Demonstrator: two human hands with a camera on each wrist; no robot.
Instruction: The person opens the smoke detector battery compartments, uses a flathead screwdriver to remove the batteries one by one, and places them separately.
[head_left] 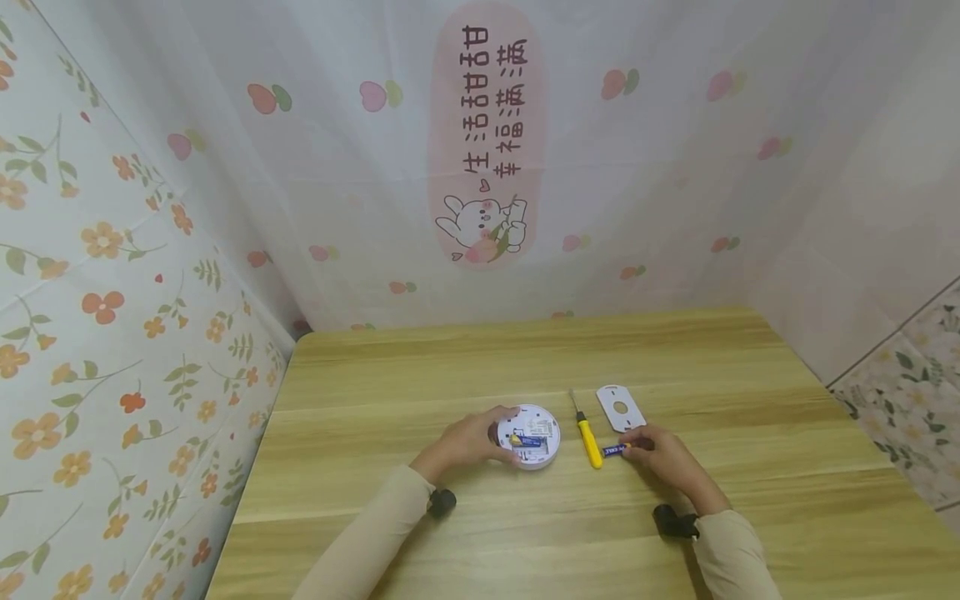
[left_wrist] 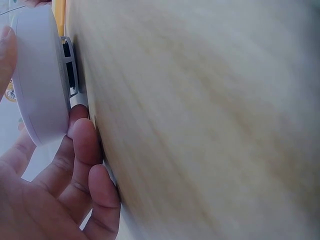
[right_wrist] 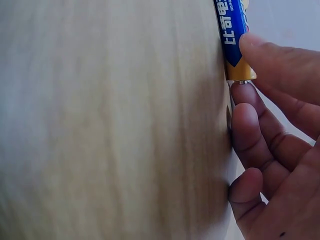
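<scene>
My left hand [head_left: 474,440] grips the rim of a round white smoke alarm [head_left: 542,423], its back facing up. One blue-and-yellow battery [head_left: 529,442] lies in the alarm's open compartment. In the left wrist view, the alarm [left_wrist: 40,75] has a slotted vent on the side facing the table, and fingers [left_wrist: 87,142] curl beneath its edge. My right hand [head_left: 667,458] holds a second battery [head_left: 611,451] low over the tabletop, right of the alarm. In the right wrist view, the thumb presses on this battery [right_wrist: 231,40] near its yellow end, with a fingertip under its terminal.
A yellow-handled screwdriver [head_left: 588,442] lies between the alarm and the right hand, tip pointing away. Just beyond the right hand is a white mounting plate [head_left: 632,417] with a round hole. Patterned curtains [head_left: 337,183] hang behind the wooden table [head_left: 375,367] and along its left side.
</scene>
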